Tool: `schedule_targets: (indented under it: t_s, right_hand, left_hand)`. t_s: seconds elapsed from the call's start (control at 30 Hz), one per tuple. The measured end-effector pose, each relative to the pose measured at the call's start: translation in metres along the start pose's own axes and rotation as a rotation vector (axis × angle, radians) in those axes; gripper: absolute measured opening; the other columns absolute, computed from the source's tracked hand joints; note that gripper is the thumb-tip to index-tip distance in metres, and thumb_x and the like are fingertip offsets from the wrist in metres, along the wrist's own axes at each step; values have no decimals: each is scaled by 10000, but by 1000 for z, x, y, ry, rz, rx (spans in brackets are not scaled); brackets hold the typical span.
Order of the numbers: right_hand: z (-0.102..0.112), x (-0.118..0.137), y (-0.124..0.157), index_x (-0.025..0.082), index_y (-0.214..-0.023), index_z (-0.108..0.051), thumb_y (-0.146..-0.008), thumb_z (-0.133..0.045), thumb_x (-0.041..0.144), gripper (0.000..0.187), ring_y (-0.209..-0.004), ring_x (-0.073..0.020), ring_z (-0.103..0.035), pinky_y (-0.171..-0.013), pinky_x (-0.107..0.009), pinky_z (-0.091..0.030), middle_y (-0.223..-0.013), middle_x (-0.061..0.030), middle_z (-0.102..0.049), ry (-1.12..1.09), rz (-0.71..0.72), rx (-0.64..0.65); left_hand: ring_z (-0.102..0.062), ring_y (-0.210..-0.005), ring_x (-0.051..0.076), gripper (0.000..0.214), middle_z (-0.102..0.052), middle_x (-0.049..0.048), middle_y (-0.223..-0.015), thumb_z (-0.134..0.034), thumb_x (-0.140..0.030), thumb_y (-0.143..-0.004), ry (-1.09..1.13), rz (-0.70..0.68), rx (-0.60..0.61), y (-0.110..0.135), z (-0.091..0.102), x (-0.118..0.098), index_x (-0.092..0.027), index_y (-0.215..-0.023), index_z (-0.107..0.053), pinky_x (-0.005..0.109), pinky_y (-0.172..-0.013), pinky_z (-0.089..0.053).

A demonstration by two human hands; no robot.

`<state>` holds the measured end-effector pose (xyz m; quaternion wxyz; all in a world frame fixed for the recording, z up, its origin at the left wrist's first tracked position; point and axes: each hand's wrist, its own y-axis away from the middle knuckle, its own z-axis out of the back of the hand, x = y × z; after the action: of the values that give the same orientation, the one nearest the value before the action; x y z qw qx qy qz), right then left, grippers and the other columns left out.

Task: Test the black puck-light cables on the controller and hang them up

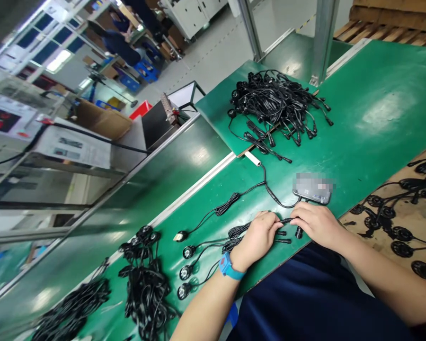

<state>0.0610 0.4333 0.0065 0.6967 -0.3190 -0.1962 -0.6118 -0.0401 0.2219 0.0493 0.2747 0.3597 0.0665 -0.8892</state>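
Close to the table's front edge, my left hand pinches a black cable connector. My right hand grips the other end of that connector piece, so the two hands nearly meet; whether the halves are fully joined I cannot tell. Just beyond my right hand lies a dark rectangular box with leads, its top blurred out. A black plug hangs below my right fingers. Beside my left hand, several coiled cables with round lamp-like heads lie side by side. Another coiled cable runs further back.
A large heap of black cables covers a green board at the back. Two more cable piles lie left. Round-headed cables rest on cardboard at right. A metal post rises behind; people sit far off.
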Motion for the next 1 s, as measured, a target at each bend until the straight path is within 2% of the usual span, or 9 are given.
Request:
schedule_targets:
  t_s: [0.3,0.4,0.57,0.67,0.7,0.77,0.83,0.9,1.0]
  right_hand:
    - [-1,-1,1,213,-978,-665,-1054,-528,349,207,-840,-153,-659,-705,-281,-437,-979,-27,-695,-6,5,19]
    - [-1,-2,1,214,-981,-663,-1055,-524,351,209,-852,-159,-655,-715,-284,-436,-974,-32,-687,-6,-2,31]
    - [-1,-7,1,207,-954,-659,-1059,-504,338,229,-844,-164,-638,-738,-283,-450,-951,-45,-672,-40,-8,-28]
    - [-4,-7,-1,214,-950,-672,-1053,-519,353,231,-846,-168,-643,-740,-283,-458,-946,-45,-685,-55,-6,-50]
    - [-5,-7,-2,218,-961,-678,-1051,-523,358,227,-849,-168,-649,-744,-285,-462,-944,-42,-694,-58,-13,-55]
    - [-8,-6,-3,229,-999,-690,-1050,-530,361,214,-851,-169,-664,-761,-290,-475,-954,-34,-715,-63,-37,-72]
    - [-11,-5,-4,238,-1040,-698,-1043,-546,357,194,-873,-177,-685,-781,-300,-490,-983,-29,-736,-65,-70,-104]
    - [-13,-4,-4,241,-1069,-705,-1033,-563,350,183,-908,-190,-700,-802,-313,-505,-1020,-33,-748,-62,-100,-136]
    - [-13,-2,-4,238,-1102,-718,-1026,-565,343,201,-932,-200,-702,-820,-324,-524,-1029,-48,-751,-77,-102,-174]
  left_hand:
    - [-494,-778,190,268,-562,28,-804,-438,-282,-1066,-110,-8,-20,2,-1,-14,-208,-813,-491,331,-771,-424]
    - [-507,-786,190,251,-564,27,-805,-457,-275,-1057,-75,-6,-8,3,0,-13,-209,-818,-497,328,-770,-432]
    - [-544,-787,188,221,-595,32,-835,-452,-305,-1058,-18,84,-6,19,16,0,-212,-876,-537,332,-758,-463]
    - [-593,-891,213,137,-643,59,-947,-495,-311,-1041,-94,46,-9,20,29,5,-216,-997,-584,375,-838,-505]
    - [-609,-972,230,134,-661,80,-1032,-523,-321,-1030,-125,9,-40,15,32,7,-218,-1083,-591,401,-893,-515]
    - [-594,-1165,276,287,-648,131,-1246,-565,-326,-1011,-210,-54,-158,-5,35,11,-214,-1275,-553,466,-1017,-497]
    - [-564,-1256,320,402,-604,183,-1364,-568,-276,-997,-329,-54,-263,-31,35,17,-177,-1382,-504,518,-1067,-477]
    - [-609,-1170,333,380,-638,208,-1283,-531,-192,-984,-437,1,-264,-53,34,25,-130,-1359,-537,520,-999,-518]
    - [-652,-942,277,240,-673,141,-1010,-474,-157,-993,-469,4,-200,-63,28,32,-143,-1160,-646,436,-849,-566]
